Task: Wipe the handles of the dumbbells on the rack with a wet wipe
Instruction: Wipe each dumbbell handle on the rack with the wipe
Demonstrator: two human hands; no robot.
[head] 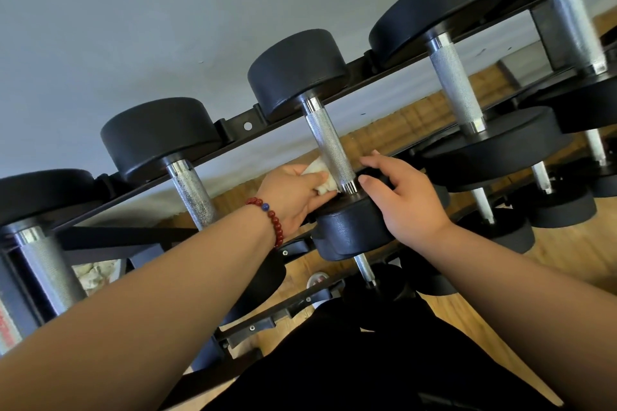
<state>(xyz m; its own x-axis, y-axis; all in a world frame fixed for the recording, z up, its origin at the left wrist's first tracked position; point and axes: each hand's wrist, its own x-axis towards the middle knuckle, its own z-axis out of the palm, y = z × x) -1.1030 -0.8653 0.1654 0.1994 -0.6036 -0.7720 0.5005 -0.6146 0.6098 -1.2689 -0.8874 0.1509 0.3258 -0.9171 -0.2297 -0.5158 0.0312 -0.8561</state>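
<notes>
**Wipe pressed to the middle dumbbell's handle**

The wet wipe, white and crumpled, lies against the left side of the knurled steel handle of the middle dumbbell on the top tier of the rack, down at the handle's near end, just above the near head. The left hand pinches the wipe between thumb and fingers and holds it to the metal. A bracelet of red beads with one blue bead sits on that wrist.

The right hand rests on the near head of the same dumbbell, just right of the handle. Its fingers are loosely spread and fairly straight, holding nothing.

The dumbbell lies across the black rack, with its far head on the far rail. Beside it are a left neighbour and a right neighbour, both with bare steel handles and black round heads. More dumbbells sit at either end of the row, and smaller ones on the lower tier to the right.

Behind the rack is a grey wall; below it is a wooden floor. Black clothing fills the near edge.
</notes>
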